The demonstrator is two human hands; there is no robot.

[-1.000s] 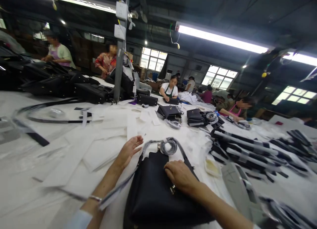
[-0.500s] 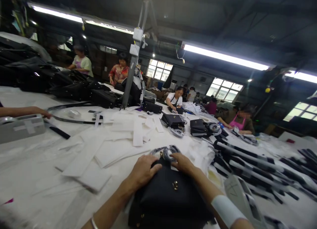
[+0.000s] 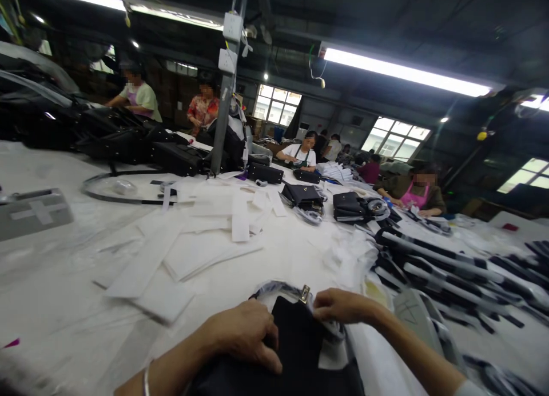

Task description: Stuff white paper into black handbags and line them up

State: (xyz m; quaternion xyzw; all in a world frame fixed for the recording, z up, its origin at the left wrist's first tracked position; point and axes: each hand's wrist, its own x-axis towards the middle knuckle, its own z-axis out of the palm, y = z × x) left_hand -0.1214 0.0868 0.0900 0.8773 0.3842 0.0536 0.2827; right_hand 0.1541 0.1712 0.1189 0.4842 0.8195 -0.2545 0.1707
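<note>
A black handbag (image 3: 295,350) lies in front of me at the bottom of the head view, its near part cut off by the frame edge. A narrow black part of it stands up, with a gold metal clasp (image 3: 304,294) near its tip. My left hand (image 3: 244,333) rests on the bag's left side, fingers curled against it and thumb on the black surface. My right hand (image 3: 343,307) is closed by the clasp, its fingertips at the plastic-wrapped handle (image 3: 278,286). A white slip (image 3: 333,356) shows on the bag below the right hand.
White paper sheets (image 3: 184,253) spread over the table to the left, near a grey bin (image 3: 36,216). Wrapped black straps (image 3: 454,270) and another grey bin (image 3: 418,316) are at right. Finished-looking black bags (image 3: 302,199) stand farther back; a metal post (image 3: 223,110) rises behind. Several co-workers sit beyond.
My hands have shifted on the bag; the coiled wrapped handle is spread out and the gold clasp now stands at the top. The co-worker's arm at far left is gone from view.
</note>
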